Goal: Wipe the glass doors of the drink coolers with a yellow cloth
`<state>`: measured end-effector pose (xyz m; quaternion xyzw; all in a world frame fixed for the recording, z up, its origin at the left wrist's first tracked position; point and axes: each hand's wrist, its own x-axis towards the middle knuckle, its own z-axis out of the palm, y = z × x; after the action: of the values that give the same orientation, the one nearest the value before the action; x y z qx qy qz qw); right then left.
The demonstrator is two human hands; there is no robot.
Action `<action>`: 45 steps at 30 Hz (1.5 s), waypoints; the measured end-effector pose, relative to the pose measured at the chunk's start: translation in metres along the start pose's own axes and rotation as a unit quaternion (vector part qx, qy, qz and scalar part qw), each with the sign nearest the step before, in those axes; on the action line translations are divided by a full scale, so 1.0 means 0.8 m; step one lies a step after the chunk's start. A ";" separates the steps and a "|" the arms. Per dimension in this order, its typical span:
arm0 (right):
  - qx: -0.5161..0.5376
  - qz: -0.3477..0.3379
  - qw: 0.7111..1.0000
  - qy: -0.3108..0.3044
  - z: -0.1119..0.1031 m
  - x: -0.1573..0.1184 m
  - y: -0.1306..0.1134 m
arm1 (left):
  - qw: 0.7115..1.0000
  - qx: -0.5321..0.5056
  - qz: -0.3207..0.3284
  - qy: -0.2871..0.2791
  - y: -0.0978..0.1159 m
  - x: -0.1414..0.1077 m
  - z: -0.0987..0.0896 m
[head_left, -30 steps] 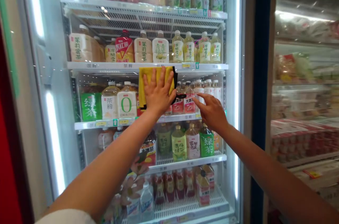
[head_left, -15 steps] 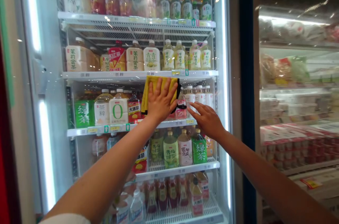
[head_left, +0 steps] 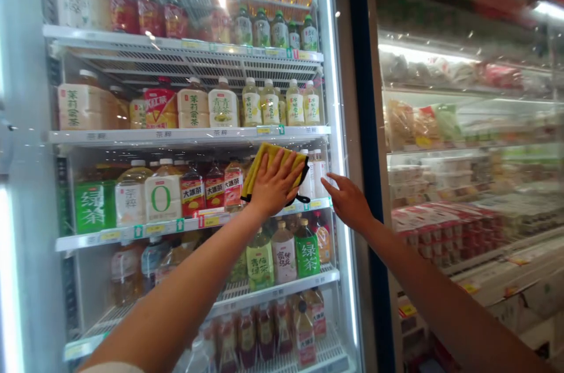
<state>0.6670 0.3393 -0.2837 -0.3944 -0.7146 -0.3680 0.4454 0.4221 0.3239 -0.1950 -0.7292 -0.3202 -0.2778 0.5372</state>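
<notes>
My left hand (head_left: 272, 185), fingers spread flat, presses a yellow cloth (head_left: 255, 170) with black edging against the glass door of an upright drinks cooler. A dark loop hangs from the cloth's lower right corner. My right hand (head_left: 350, 202) is to the right of the cloth, near the right side of the door. Its index finger is stretched out, with nothing seen in it; whether the fingertips touch the glass I cannot tell. Behind the glass, white-labelled bottles (head_left: 318, 176) stand between the two hands. The cloth hides part of the third shelf.
Several rows of bottled tea, such as a green-labelled bottle (head_left: 94, 205), fill the wire shelves (head_left: 189, 136). A lit strip (head_left: 337, 155) and a dark blue post (head_left: 374, 185) edge the cooler. To the right, another cooler holds packaged food (head_left: 445, 229).
My left hand and the cloth have slid right across the glass, uncovering red-labelled bottles. The cloth is tilted more. The view has turned right, and my right hand stays near the right side.
</notes>
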 end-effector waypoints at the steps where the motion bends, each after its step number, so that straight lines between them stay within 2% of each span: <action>1: -0.002 0.002 1.000 -0.003 0.000 -0.004 0.007 | 1.000 -0.002 0.029 -0.008 0.004 0.000 0.002; 3: -0.007 0.005 1.000 -0.007 -0.002 -0.007 0.022 | 0.998 -0.007 0.054 -0.013 0.004 0.010 0.003; 4: -0.009 0.007 1.000 -0.007 -0.004 -0.006 0.028 | 0.999 -0.009 0.046 -0.008 0.003 0.021 0.003; 7: -0.014 0.016 1.000 -0.002 -0.009 -0.002 0.044 | 0.998 -0.012 -0.038 0.041 0.008 0.057 0.006; 9: -0.021 0.024 0.999 0.002 -0.010 -0.004 0.052 | 0.994 -0.016 -0.083 0.066 0.023 0.068 0.013; 11: -0.029 0.036 0.999 0.003 -0.010 -0.011 0.059 | 0.997 -0.026 -0.054 0.058 0.044 0.063 0.023; 14: -0.037 0.040 0.999 -0.003 -0.010 -0.027 0.070 | 0.997 -0.049 0.062 0.016 0.066 0.053 0.036; 17: -0.043 0.037 0.998 -0.010 -0.015 -0.032 0.083 | 0.990 -0.058 0.129 -0.019 0.070 0.072 0.040; 20: -0.049 0.047 0.998 -0.006 -0.026 -0.027 0.095 | 0.994 -0.049 0.093 -0.022 0.073 0.106 0.040; 23: -0.060 0.057 0.997 0.007 -0.035 -0.024 0.104 | 0.999 -0.043 0.026 0.004 0.094 0.118 0.048; 26: -0.067 0.061 0.996 0.023 -0.040 -0.028 0.111 | 0.997 -0.044 0.059 0.007 0.119 0.113 0.063; 28: -0.067 0.067 0.995 0.032 -0.042 -0.030 0.117 | 0.995 -0.044 0.093 0.005 0.127 0.122 0.071; 31: -0.069 0.079 0.994 0.042 -0.046 -0.029 0.124 | 0.993 -0.048 0.110 0.009 0.123 0.158 0.072; 34: -0.073 0.083 0.993 0.049 -0.055 -0.026 0.128 | 0.995 -0.053 0.078 0.012 0.117 0.184 0.068; 38: -0.060 0.093 0.993 0.043 -0.066 -0.031 0.125 | 0.998 -0.056 -0.006 0.022 0.136 0.163 0.069; 41: -0.052 0.109 0.992 0.032 -0.072 -0.032 0.121 | 0.997 -0.073 0.039 -0.004 0.150 0.151 0.072; 43: -0.050 0.111 0.992 0.036 -0.076 -0.027 0.120 | 0.995 -0.081 0.063 -0.018 0.142 0.164 0.069; 45: -0.045 0.107 0.992 0.044 -0.079 -0.018 0.119 | 0.996 -0.081 0.033 -0.006 0.120 0.184 0.063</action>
<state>0.7778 0.3202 -0.2593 -0.4718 -0.6307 -0.3669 0.4951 0.5934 0.3759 -0.1564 -0.7818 -0.2758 -0.2810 0.4836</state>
